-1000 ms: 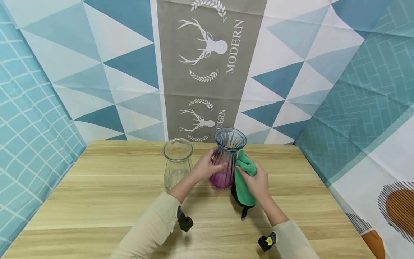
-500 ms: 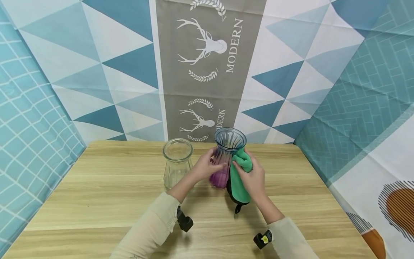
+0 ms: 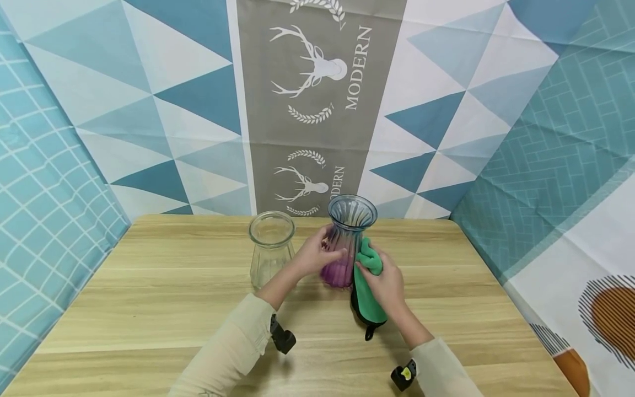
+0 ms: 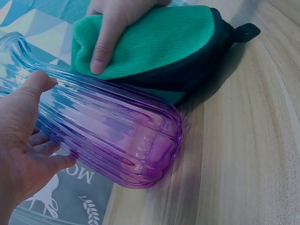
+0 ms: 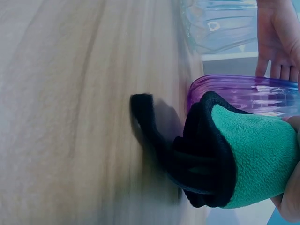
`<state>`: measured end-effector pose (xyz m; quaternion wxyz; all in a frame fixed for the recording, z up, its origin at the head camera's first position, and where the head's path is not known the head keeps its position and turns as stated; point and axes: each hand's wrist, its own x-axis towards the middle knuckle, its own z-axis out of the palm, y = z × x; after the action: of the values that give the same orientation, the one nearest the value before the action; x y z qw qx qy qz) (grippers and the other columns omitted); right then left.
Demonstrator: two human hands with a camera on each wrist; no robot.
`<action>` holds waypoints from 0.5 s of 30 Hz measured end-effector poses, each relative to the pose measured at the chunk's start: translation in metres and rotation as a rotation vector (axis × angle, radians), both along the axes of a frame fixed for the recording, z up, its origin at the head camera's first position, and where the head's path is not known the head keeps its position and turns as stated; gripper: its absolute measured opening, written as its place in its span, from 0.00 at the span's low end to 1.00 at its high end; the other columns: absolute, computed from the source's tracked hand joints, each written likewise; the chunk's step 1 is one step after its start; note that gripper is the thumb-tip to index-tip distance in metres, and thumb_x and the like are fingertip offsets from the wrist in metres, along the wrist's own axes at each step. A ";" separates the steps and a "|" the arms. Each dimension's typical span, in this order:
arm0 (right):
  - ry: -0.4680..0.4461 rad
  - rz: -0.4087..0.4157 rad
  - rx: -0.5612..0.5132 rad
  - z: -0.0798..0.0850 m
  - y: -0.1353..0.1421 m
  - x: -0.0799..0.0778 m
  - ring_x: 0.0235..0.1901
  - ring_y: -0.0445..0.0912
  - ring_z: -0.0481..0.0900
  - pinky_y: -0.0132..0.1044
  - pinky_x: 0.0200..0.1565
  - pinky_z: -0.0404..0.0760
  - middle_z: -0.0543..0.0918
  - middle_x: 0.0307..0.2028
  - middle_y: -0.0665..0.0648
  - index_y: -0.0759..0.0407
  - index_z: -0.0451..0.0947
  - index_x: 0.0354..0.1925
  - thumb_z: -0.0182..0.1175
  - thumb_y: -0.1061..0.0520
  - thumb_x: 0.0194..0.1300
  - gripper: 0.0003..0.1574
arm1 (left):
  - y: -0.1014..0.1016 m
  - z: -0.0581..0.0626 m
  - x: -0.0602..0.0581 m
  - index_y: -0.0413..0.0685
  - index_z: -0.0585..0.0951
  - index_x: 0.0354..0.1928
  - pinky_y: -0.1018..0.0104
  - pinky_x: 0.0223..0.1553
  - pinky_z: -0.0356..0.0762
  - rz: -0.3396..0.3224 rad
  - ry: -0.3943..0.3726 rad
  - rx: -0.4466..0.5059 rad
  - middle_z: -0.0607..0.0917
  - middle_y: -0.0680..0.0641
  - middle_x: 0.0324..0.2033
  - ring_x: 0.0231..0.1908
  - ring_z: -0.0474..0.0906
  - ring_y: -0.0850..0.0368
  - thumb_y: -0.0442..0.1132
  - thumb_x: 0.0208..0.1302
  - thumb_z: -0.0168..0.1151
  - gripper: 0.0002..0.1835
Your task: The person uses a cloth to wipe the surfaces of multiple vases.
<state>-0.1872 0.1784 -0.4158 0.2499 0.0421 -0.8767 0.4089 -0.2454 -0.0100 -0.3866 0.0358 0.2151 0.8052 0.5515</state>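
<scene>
A ribbed glass vase (image 3: 342, 259), blue at the flared rim and purple at the base, stands upright near the table's back edge. My left hand (image 3: 315, 255) grips its left side, thumb in front and fingers behind, as the left wrist view shows. With my right hand (image 3: 387, 280) I pinch a folded green cloth (image 4: 159, 44) with black edging and a black loop (image 5: 142, 105). The cloth lies along the vase's right side, my right thumb on its green face. In the right wrist view the purple base shows just behind the cloth.
A clear glass vase (image 3: 268, 264) stands left of my left hand, partly behind the forearm. Wood-grain table (image 3: 149, 309) spreads around both. A patterned cloth backdrop (image 3: 198, 110) rises right behind the table's back edge.
My right hand with the green cloth has shifted left, rising along the vase's side and then sliding back down. The left hand and the vase have stayed in place.
</scene>
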 end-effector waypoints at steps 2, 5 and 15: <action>-0.005 0.003 -0.007 -0.001 0.002 -0.001 0.53 0.58 0.78 0.52 0.53 0.77 0.80 0.53 0.64 0.59 0.75 0.56 0.70 0.55 0.52 0.32 | 0.000 0.001 0.000 0.40 0.59 0.69 0.51 0.60 0.71 -0.002 -0.001 -0.007 0.69 0.38 0.63 0.60 0.70 0.42 0.43 0.57 0.65 0.40; 0.006 0.010 -0.023 0.000 0.005 -0.002 0.53 0.58 0.78 0.52 0.53 0.77 0.80 0.53 0.63 0.59 0.75 0.56 0.70 0.56 0.52 0.32 | 0.000 0.002 0.000 0.40 0.58 0.69 0.51 0.58 0.73 0.001 0.003 -0.023 0.68 0.38 0.64 0.59 0.71 0.41 0.44 0.57 0.65 0.41; 0.140 0.039 -0.080 0.024 0.007 -0.005 0.49 0.57 0.80 0.51 0.47 0.81 0.82 0.50 0.64 0.62 0.75 0.56 0.70 0.59 0.52 0.32 | -0.001 0.003 0.000 0.44 0.58 0.70 0.57 0.51 0.79 -0.031 -0.019 -0.039 0.70 0.39 0.63 0.55 0.75 0.42 0.41 0.57 0.64 0.40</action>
<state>-0.1924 0.1858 -0.3917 0.3041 0.0778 -0.8391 0.4443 -0.2455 -0.0109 -0.3833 0.0562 0.2218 0.8119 0.5371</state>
